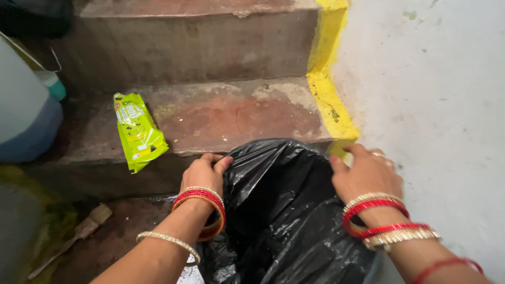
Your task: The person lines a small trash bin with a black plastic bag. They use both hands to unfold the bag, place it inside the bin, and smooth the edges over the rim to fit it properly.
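— Where do we have the black plastic bag?

— Right below us, at the foot of the reddish stone steps, close against the white wall. Its mouth is bunched and glossy, and we cannot see inside it.

— And our hands?

— The left hand has its fingers curled down over the near left edge of the bag, gripping the film. The right hand rests on the right edge, fingers closed over the rim beside the yellow painted strip. Both are holding the bag, one at each side.

— How do we handle it well, in our judgement?

— We think thin film like this tears if pulled at one spot, so we gather a good fold under each set of fingers and keep the pull even on both sides.

— What lies about us?

— A green snack packet on the lower step, left of the bag and apart from it. A blue-and-white container stands further left, and a worn brush lies on the wet floor.
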